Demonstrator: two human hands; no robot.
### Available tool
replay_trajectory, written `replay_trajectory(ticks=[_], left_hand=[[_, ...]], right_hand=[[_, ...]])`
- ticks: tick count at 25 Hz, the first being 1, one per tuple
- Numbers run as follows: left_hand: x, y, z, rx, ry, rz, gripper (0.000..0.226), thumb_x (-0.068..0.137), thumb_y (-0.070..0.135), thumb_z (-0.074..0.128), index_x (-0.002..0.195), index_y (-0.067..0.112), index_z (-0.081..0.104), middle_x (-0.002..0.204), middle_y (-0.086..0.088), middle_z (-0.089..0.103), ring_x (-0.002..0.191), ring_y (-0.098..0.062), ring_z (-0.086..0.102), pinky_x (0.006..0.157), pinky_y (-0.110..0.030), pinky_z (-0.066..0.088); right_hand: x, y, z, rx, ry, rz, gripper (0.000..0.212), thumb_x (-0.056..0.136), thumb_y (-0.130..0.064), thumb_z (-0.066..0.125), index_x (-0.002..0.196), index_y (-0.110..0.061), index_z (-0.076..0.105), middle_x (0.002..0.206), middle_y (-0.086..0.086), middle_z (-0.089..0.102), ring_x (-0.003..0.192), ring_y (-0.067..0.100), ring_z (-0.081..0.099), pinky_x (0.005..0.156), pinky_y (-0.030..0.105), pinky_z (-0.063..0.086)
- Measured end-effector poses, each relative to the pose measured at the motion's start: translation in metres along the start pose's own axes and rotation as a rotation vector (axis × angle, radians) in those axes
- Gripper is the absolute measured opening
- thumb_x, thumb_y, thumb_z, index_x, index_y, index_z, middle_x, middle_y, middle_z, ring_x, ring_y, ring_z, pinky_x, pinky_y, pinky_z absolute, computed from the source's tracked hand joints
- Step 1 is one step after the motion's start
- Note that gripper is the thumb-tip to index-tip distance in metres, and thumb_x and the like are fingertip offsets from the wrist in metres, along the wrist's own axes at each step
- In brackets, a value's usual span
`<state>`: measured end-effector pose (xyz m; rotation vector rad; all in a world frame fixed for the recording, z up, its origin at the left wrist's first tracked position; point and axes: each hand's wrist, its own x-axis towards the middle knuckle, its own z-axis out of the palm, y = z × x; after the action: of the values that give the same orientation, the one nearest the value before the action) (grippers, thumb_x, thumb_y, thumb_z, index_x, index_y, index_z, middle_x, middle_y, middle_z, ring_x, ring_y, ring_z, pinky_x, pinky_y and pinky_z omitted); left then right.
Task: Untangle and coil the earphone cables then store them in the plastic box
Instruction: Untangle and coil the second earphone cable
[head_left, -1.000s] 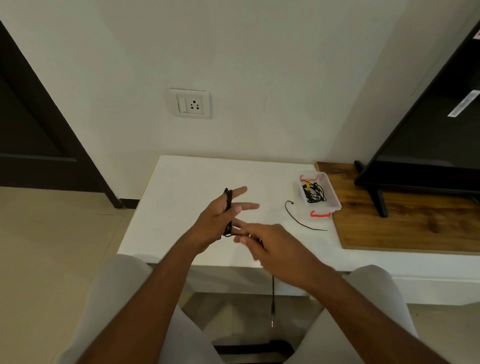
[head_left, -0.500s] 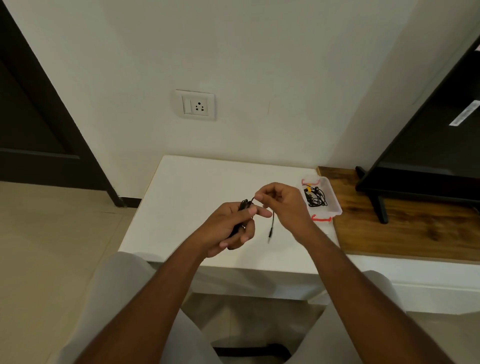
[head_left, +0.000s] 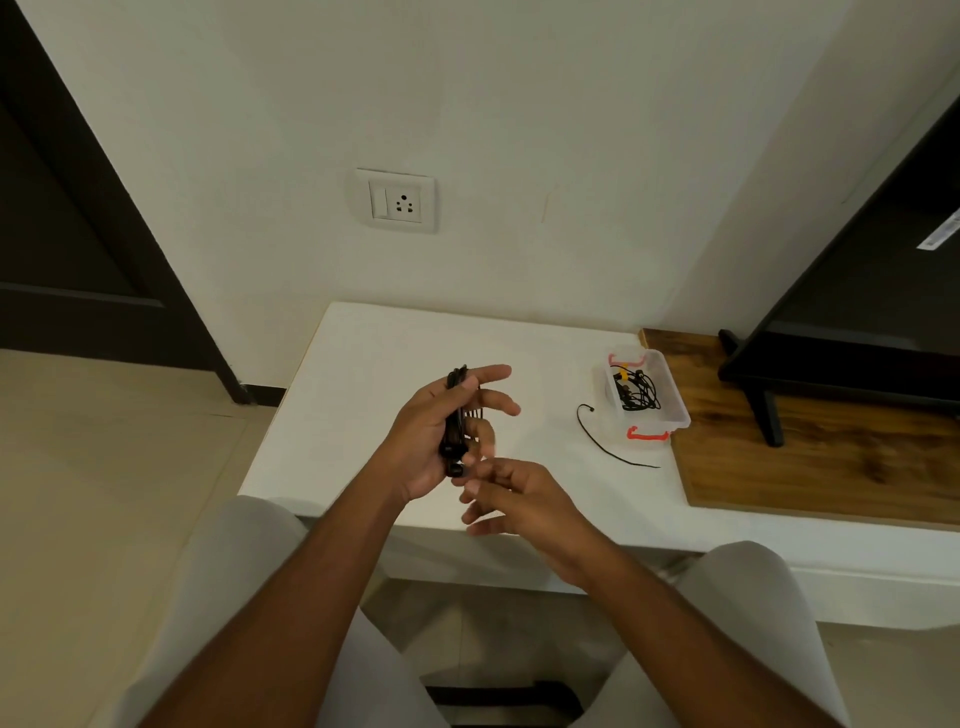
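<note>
Above the white desk (head_left: 374, 353), the left hand (head_left: 436, 441) grips a coiled black earphone cable (head_left: 456, 415). The right hand (head_left: 514, 499) hovers blurred just below it, and whether it holds anything cannot be told.

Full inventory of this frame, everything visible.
earphone coil: 1, black, wound on left hand's fingers
loose cable: 1, black, on table, left of box
plastic box: 1, clear, red clips, table's right end
cables in box: tangle, black, count unclear
table: 1, white, against wall
wooden board: 1, brown, right of table
screen on stand: 1, black, on board
wall socket: 1, white, above table
door: 1, dark, far left
left hand: holds coil
right hand: at coil's lower end, blurred, grip unclear
</note>
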<state>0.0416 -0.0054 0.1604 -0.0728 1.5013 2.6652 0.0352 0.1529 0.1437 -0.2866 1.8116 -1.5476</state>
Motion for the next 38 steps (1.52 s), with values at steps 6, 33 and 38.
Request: replay_trajectory(ticks=[6,33,38], left_hand=[[-0.003,0.003,-0.003,0.028,-0.09,-0.061,0.032,0.097,0.025,0.044,0.109,0.007,0.068,0.064,-0.007,0.058,0.027,-0.01,0.032,0.039,-0.021,0.017],[-0.001,0.002,0.001,-0.255,0.011,-0.028,0.061,0.088,0.063,0.032,0.045,0.02,0.036,0.038,0.006,0.031,0.021,-0.001,0.022,0.03,-0.018,0.008],[-0.001,-0.001,0.004,-0.224,0.083,-0.008,0.06,0.09,0.061,0.033,0.047,0.019,0.031,0.04,0.004,0.029,0.023,-0.004,0.021,0.03,-0.017,0.016]], right_hand=[[0.007,0.007,-0.012,-0.224,0.465,-0.247,0.025,0.092,-0.017,0.063,0.111,-0.032,0.058,0.111,-0.008,0.061,0.099,0.013,0.061,0.079,0.026,0.052],[0.0,-0.013,0.021,0.903,0.107,0.081,0.03,0.099,-0.013,0.054,0.121,0.004,0.063,0.11,0.016,0.068,0.104,0.026,0.066,0.099,0.04,0.052],[-0.002,-0.01,0.021,0.886,0.182,0.058,0.025,0.095,-0.011,0.059,0.114,0.003,0.067,0.103,0.014,0.072,0.101,0.026,0.069,0.091,0.036,0.056]])
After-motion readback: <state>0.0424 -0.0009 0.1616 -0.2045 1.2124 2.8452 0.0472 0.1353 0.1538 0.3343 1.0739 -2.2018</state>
